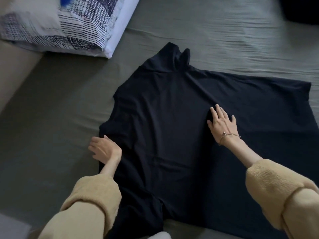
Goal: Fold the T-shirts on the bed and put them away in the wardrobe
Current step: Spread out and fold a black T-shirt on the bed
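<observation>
A black T-shirt (164,128) lies spread out on the grey-green bed sheet (57,104), with one sleeve bunched up at the far edge. My right hand (221,122) lies flat on the shirt's middle, fingers straight and spread, a bracelet on the wrist. My left hand (103,149) rests at the shirt's left edge, its fingertips touching the hem where cloth meets sheet; I cannot tell whether it pinches the edge. Both arms wear tan fleece sleeves.
A pillow (69,25) with a blue-and-white pattern sits at the far left of the bed. Something dark (302,9) lies at the far right corner. The bed's padded beige side (15,75) runs along the left.
</observation>
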Demonstrator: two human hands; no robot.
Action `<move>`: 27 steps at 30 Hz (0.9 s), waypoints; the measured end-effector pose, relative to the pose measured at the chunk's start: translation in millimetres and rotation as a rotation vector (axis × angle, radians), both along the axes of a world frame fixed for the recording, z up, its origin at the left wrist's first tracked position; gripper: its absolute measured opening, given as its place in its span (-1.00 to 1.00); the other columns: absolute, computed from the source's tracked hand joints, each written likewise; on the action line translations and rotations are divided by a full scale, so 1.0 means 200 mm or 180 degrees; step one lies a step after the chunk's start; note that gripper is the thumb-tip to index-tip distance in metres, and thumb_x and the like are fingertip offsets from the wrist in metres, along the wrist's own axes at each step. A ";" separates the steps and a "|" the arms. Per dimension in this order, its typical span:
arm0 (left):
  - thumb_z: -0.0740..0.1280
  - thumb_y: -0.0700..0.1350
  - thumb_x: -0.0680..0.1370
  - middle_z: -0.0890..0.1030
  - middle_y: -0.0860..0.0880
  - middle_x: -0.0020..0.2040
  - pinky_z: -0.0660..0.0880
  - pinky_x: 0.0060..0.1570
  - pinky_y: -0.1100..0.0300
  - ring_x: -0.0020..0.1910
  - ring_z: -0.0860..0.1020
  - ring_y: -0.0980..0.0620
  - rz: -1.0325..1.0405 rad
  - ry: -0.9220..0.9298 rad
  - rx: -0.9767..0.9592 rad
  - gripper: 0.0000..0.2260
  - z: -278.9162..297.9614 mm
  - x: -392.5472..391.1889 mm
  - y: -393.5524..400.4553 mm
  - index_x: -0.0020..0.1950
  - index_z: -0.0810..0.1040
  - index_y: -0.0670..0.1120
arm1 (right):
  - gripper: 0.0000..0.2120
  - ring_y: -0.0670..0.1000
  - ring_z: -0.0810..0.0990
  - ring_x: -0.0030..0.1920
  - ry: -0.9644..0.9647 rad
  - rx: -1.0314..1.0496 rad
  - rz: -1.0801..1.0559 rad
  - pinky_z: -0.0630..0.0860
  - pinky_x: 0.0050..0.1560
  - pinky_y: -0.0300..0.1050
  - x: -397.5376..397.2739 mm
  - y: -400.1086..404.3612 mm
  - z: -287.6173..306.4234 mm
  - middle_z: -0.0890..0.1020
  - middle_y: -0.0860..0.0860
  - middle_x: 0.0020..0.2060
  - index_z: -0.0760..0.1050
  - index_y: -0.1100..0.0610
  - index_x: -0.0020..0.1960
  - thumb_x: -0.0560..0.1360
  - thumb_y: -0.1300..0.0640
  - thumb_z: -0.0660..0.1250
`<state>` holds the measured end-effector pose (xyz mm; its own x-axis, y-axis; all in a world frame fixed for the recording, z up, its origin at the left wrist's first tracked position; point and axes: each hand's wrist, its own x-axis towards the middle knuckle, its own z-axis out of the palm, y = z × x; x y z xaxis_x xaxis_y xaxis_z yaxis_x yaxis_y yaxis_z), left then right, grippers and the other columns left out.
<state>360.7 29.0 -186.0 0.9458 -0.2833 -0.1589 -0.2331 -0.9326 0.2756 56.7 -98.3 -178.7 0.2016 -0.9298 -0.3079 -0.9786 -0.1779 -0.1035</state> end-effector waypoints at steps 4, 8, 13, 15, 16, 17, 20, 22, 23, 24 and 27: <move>0.01 -0.18 0.68 0.39 -0.35 0.27 0.37 0.06 -0.18 0.25 0.33 -0.28 0.0287 -0.0013 -0.0069 -0.72 -0.03 0.03 -0.01 0.30 0.27 -0.34 | -0.47 -0.02 -0.09 0.53 0.0009 0.0048 -0.0006 -0.02 0.45 0.15 0.04 -0.08 0.00 -0.11 0.02 0.54 -0.09 0.12 0.54 0.65 0.00 -0.04; 0.02 -0.20 0.67 0.37 -0.34 0.28 0.29 0.16 -0.19 0.26 0.32 -0.28 0.0422 -0.0114 0.0038 -0.73 -0.05 0.04 -0.03 0.30 0.27 -0.33 | -0.47 -0.03 -0.10 0.53 0.0000 0.0087 0.0043 -0.03 0.45 0.15 0.05 -0.14 -0.02 -0.11 0.01 0.54 -0.08 0.11 0.55 0.64 -0.01 -0.04; 0.07 -0.14 0.65 0.28 -0.28 0.39 0.02 0.37 -0.24 0.37 0.22 -0.24 0.0131 -0.0499 -0.0018 -0.66 -0.04 -0.01 -0.11 0.38 0.25 -0.26 | -0.47 -0.05 -0.12 0.53 -0.0117 -0.0009 -0.0014 -0.07 0.46 0.16 0.02 -0.21 -0.04 -0.11 -0.01 0.54 -0.08 0.09 0.55 0.64 -0.04 -0.05; 0.08 -0.11 0.65 0.26 -0.25 0.43 -0.03 0.39 -0.27 0.39 0.23 -0.24 -0.0423 -0.0653 -0.0141 -0.63 -0.04 -0.05 -0.19 0.43 0.24 -0.22 | -0.47 -0.05 -0.15 0.53 -0.0148 -0.0041 -0.0095 -0.09 0.46 0.17 -0.02 -0.26 -0.04 -0.14 -0.01 0.54 -0.11 0.08 0.55 0.64 -0.05 -0.07; 0.08 -0.10 0.65 0.26 -0.23 0.44 -0.04 0.39 -0.27 0.39 0.24 -0.23 -0.0741 -0.0702 -0.0185 -0.62 -0.04 -0.08 -0.24 0.45 0.24 -0.19 | -0.47 -0.06 -0.17 0.52 -0.0150 -0.0041 -0.0150 -0.10 0.46 0.17 -0.05 -0.29 -0.05 -0.15 -0.02 0.53 -0.12 0.08 0.55 0.64 -0.06 -0.08; 0.08 -0.09 0.65 0.25 -0.21 0.46 -0.03 0.39 -0.27 0.40 0.24 -0.21 -0.1073 -0.0709 -0.0219 -0.61 -0.05 -0.13 -0.31 0.46 0.24 -0.17 | -0.47 -0.06 -0.18 0.52 -0.0159 -0.0035 -0.0221 -0.12 0.45 0.18 -0.09 -0.33 -0.06 -0.16 -0.02 0.53 -0.13 0.07 0.55 0.64 -0.06 -0.09; 0.01 -0.04 0.67 0.11 -0.11 0.54 -0.03 0.43 -0.19 0.50 0.12 -0.09 -0.2122 -0.0428 -0.0281 -0.58 -0.06 -0.29 -0.51 0.53 0.14 -0.07 | -0.46 -0.06 -0.21 0.52 -0.0223 0.0019 -0.0503 -0.16 0.44 0.23 -0.23 -0.43 -0.08 -0.19 -0.02 0.53 -0.14 0.06 0.55 0.64 -0.09 -0.10; -0.04 -0.01 0.67 0.01 -0.02 0.57 -0.10 0.46 -0.14 0.54 -0.02 0.01 -0.2777 -0.0246 -0.0285 -0.56 -0.08 -0.39 -0.65 0.56 0.04 0.00 | -0.45 -0.05 -0.24 0.52 -0.0238 0.0056 -0.0660 -0.19 0.43 0.27 -0.33 -0.50 -0.10 -0.20 -0.03 0.53 -0.17 0.04 0.55 0.64 -0.10 -0.11; -0.06 0.00 0.67 -0.03 0.01 0.57 -0.13 0.47 -0.12 0.54 -0.06 0.05 -0.3019 -0.0179 -0.0268 -0.56 -0.08 -0.42 -0.69 0.56 0.01 0.02 | -0.45 -0.05 -0.25 0.51 -0.0215 0.0064 -0.0723 -0.20 0.42 0.29 -0.37 -0.51 -0.11 -0.21 -0.03 0.53 -0.18 0.03 0.54 0.63 -0.11 -0.11; -0.07 0.01 0.67 -0.05 0.03 0.57 -0.15 0.47 -0.11 0.54 -0.10 0.07 -0.3194 -0.0129 -0.0230 -0.56 -0.09 -0.46 -0.78 0.56 -0.02 0.03 | -0.45 -0.04 -0.27 0.51 -0.0198 0.0041 -0.0807 -0.22 0.41 0.31 -0.43 -0.55 -0.12 -0.22 -0.03 0.52 -0.20 0.01 0.54 0.63 -0.12 -0.12; -0.09 0.02 0.67 -0.10 0.04 0.57 -0.20 0.46 -0.13 0.54 -0.16 0.08 -0.3330 0.0039 -0.0053 -0.55 -0.11 -0.52 -0.96 0.56 -0.09 0.05 | -0.43 -0.03 -0.27 0.51 -0.0128 -0.0090 -0.1151 -0.27 0.38 0.34 -0.57 -0.62 -0.15 -0.23 -0.03 0.52 -0.22 -0.01 0.54 0.61 -0.16 -0.14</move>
